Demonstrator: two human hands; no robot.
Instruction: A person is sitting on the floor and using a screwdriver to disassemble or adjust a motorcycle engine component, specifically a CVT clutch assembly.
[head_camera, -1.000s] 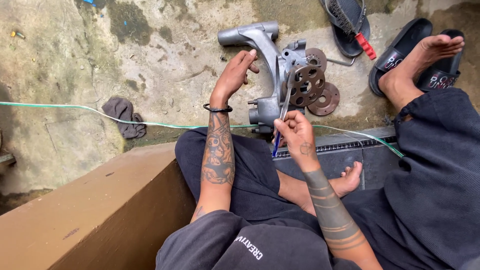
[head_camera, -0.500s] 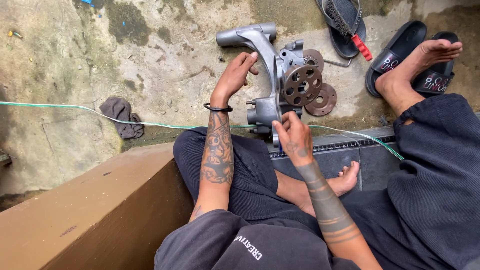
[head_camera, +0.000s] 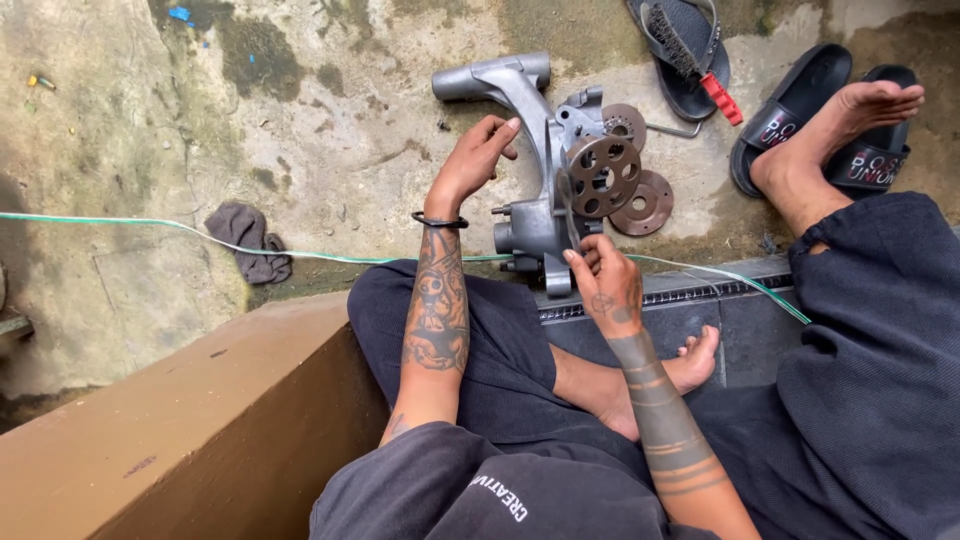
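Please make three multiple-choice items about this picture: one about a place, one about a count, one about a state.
1. Where does the crumpled grey rag lie?
A. on the concrete floor, beside the thin green cord
B. on the brown ledge
C. inside a sandal

2. How many rust-brown round perforated discs show at the grey cast-metal housing?
A. one
B. three
C. five

3. How does the left hand stand?
A. closed in a fist on the knee
B. resting against the housing's arm
C. holding the brush

Answers: 1 A, the rag sits on the floor by the cord. 2 B, one disc on the housing, one behind, one flat on the floor. 3 B, its fingers lie against the metal, while the right hand works at the lower end.
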